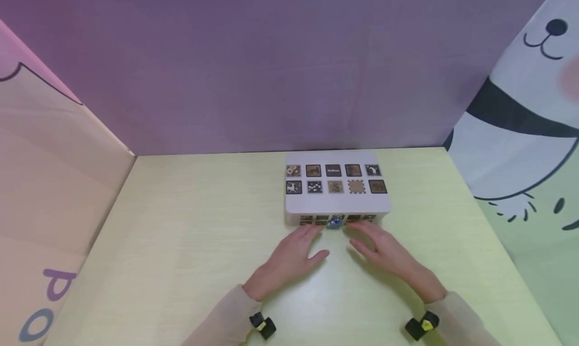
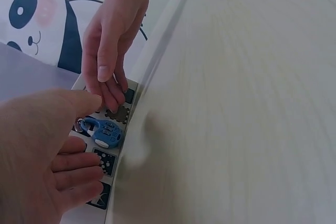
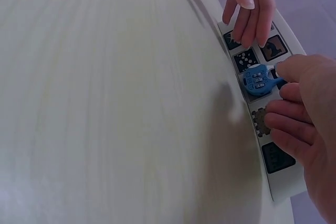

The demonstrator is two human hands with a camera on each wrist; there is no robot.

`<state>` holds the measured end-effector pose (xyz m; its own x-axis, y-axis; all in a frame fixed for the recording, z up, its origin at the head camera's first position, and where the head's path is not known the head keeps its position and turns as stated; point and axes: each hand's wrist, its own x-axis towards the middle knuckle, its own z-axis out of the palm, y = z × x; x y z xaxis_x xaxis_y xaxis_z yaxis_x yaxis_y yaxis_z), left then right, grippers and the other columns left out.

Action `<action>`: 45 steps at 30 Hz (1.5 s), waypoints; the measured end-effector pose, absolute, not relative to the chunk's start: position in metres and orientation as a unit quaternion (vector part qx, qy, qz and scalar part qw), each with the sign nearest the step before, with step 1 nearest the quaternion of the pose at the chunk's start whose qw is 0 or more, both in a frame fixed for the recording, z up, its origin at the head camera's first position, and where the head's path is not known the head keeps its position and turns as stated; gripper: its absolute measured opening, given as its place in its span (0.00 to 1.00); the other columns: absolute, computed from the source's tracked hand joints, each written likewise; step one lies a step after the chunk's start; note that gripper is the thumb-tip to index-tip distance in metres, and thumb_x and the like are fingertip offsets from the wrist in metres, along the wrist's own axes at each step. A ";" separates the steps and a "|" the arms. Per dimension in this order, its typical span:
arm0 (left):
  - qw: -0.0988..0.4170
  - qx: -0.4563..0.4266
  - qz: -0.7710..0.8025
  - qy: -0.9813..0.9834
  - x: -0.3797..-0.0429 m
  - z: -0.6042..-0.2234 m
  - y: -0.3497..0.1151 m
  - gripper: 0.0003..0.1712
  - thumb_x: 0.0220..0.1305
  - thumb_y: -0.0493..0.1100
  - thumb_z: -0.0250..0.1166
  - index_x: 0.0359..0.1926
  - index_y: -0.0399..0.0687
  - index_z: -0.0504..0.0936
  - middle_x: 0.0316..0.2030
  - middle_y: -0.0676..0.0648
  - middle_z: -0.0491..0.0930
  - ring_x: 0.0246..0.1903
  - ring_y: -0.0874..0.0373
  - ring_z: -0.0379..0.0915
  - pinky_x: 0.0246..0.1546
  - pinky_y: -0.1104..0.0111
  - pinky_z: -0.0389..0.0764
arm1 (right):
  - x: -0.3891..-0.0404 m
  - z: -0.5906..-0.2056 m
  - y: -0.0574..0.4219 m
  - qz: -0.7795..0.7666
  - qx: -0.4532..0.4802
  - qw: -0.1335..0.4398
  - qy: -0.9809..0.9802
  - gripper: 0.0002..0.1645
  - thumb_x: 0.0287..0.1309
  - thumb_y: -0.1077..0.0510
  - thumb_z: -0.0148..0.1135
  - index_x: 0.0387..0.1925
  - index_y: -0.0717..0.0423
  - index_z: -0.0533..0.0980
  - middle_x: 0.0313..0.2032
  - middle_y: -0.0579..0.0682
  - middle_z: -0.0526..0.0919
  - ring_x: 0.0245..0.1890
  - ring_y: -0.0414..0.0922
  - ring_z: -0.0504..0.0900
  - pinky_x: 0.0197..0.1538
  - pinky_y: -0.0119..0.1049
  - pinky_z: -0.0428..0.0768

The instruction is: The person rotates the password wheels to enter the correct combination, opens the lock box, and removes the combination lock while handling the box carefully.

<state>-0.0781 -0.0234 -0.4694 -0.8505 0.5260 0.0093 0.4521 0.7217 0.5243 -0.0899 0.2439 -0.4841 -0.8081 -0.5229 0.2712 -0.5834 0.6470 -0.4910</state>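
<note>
A white box [image 1: 336, 204] with small square pictures on its top and front stands on the table. On its front hangs a blue combination padlock [image 2: 106, 133], its number dials facing outward and its shackle at a small metal ring. To the left of the padlock, my left hand [image 1: 291, 253] has its extended fingertips at the box's front face, thumb held apart. My right hand [image 1: 389, 248] lies in the same way to the right of the padlock, fingers lightly bent. Neither hand grips anything. Whether the fingertips press the box is too small to tell.
The pale wooden table [image 1: 194, 225] spreads around the box. A purple backdrop [image 1: 271, 70] rises behind it, with printed panels at both sides, the right one with a panda [image 1: 520, 100]. Each wrist wears a small black device [image 1: 422, 326].
</note>
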 end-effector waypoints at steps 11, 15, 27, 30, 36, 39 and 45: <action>0.088 0.261 0.257 0.926 -0.078 -0.475 -0.018 0.41 0.76 0.62 0.55 0.78 0.44 0.60 0.75 0.43 0.64 0.75 0.48 0.60 0.75 0.56 0.61 | -0.088 -0.487 0.238 0.295 0.288 0.030 -0.911 0.29 0.67 0.60 0.64 0.66 0.66 0.71 0.62 0.64 0.79 0.60 0.63 0.79 0.62 0.60 0.77; 0.093 0.256 0.265 0.925 -0.078 -0.476 -0.017 0.42 0.76 0.63 0.55 0.79 0.43 0.58 0.77 0.42 0.62 0.76 0.47 0.58 0.75 0.55 0.60 | -0.087 -0.489 0.238 0.299 0.287 0.028 -0.910 0.31 0.67 0.60 0.65 0.67 0.67 0.70 0.63 0.65 0.78 0.61 0.64 0.79 0.63 0.60 0.76; 0.103 0.240 0.306 0.916 -0.080 -0.478 -0.007 0.44 0.75 0.61 0.58 0.80 0.44 0.55 0.77 0.40 0.59 0.76 0.45 0.56 0.75 0.53 0.61 | -0.087 -0.497 0.236 0.317 0.295 0.039 -0.900 0.31 0.65 0.62 0.66 0.66 0.69 0.70 0.62 0.65 0.78 0.61 0.63 0.79 0.63 0.58 0.77; 0.095 0.242 0.304 0.916 -0.081 -0.479 -0.006 0.44 0.75 0.61 0.58 0.80 0.43 0.56 0.77 0.40 0.60 0.76 0.46 0.57 0.75 0.53 0.61 | -0.087 -0.498 0.235 0.325 0.292 0.039 -0.899 0.31 0.65 0.63 0.66 0.66 0.69 0.70 0.62 0.65 0.79 0.61 0.63 0.79 0.63 0.59 0.76; 0.088 0.243 0.306 0.916 -0.083 -0.482 -0.003 0.43 0.75 0.61 0.58 0.79 0.43 0.58 0.75 0.41 0.64 0.74 0.47 0.61 0.74 0.54 0.64 | -0.088 -0.498 0.232 0.336 0.287 0.036 -0.896 0.31 0.65 0.62 0.66 0.66 0.69 0.70 0.62 0.65 0.78 0.62 0.63 0.78 0.64 0.59 0.75; 0.089 0.241 0.307 0.917 -0.083 -0.483 -0.001 0.43 0.75 0.60 0.59 0.79 0.43 0.59 0.75 0.41 0.65 0.74 0.47 0.61 0.73 0.54 0.64 | -0.088 -0.498 0.232 0.339 0.280 0.028 -0.898 0.31 0.66 0.62 0.65 0.67 0.69 0.70 0.63 0.65 0.78 0.63 0.64 0.77 0.65 0.60 0.74; 0.096 0.230 0.313 0.917 -0.082 -0.482 0.000 0.43 0.74 0.61 0.59 0.79 0.44 0.58 0.76 0.42 0.64 0.75 0.47 0.60 0.74 0.53 0.63 | -0.087 -0.498 0.232 0.347 0.265 0.016 -0.900 0.30 0.68 0.60 0.64 0.67 0.67 0.70 0.64 0.65 0.77 0.64 0.64 0.76 0.66 0.60 0.72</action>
